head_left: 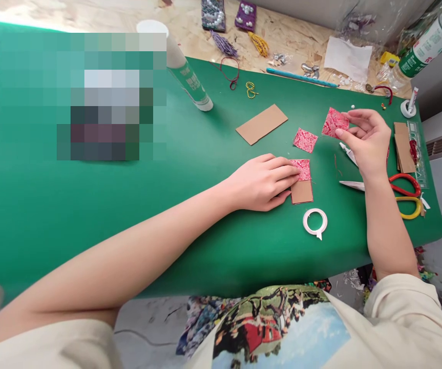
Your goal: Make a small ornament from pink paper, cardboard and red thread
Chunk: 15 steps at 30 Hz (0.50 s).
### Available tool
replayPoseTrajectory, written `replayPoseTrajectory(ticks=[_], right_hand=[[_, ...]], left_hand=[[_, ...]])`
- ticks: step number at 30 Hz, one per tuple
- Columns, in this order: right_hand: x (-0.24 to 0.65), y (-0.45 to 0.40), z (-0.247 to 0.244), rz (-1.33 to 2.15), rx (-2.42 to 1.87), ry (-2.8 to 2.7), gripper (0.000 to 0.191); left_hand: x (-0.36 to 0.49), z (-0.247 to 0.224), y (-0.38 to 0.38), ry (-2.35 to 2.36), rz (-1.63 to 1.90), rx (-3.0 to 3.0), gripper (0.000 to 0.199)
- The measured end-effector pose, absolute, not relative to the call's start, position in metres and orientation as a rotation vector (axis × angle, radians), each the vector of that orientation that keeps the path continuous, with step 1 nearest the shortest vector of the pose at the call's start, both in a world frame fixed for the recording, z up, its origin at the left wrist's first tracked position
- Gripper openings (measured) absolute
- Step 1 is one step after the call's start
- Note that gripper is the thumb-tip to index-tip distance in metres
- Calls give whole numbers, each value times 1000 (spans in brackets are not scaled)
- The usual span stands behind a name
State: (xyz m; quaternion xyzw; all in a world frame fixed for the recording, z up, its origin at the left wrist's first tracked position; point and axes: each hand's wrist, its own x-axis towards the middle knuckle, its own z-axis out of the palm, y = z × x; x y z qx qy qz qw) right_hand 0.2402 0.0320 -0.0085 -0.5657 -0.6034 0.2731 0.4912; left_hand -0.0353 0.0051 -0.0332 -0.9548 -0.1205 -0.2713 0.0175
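Between the thumb and fingers of my right hand [370, 141] is a red-and-white patterned fabric square [334, 123], held by its right edge just above the mat. My left hand [264, 183] lies palm down, fingers stretched out. Its fingertips touch a small cardboard piece [301, 192] whose upper part is covered with the same red patterned fabric [303, 168]. Another red fabric square [305, 140] lies flat between the two hands. Scissors [404, 184] with red and yellow handles lie by my right forearm, which partly hides them. A roll of white tape [315, 223] sits below the cardboard.
A bare cardboard rectangle [262, 124] rests on the green mat [128, 215]. Beyond it stands a green-and-white glue bottle [192, 82]. A blue pencil [301, 77] lies along the mat's back edge. At right are cardboard strips [403, 148] and a clear ruler [420, 166].
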Motion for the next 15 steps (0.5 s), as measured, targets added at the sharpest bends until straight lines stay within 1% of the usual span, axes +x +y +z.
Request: replayPoseTrajectory(ticks=[3,7,10,15], right_hand=[[237,27,-2,771,-1337,-1506,52],[226,16,11,919,-1321,-1570,63],[215,7,18,1033,-1303,-1601,66],[198,-3,20,1243,-1275,-1598,61]], left_hand=[[-34,-34,5,-434,-902,-2980,27],[-33,-33,2,-737,-1141,-3061,25],[-32,-29,-3,-1170,-1458,-3136,26],[-26,-26,-8,-1810,-2142,-3139,44]])
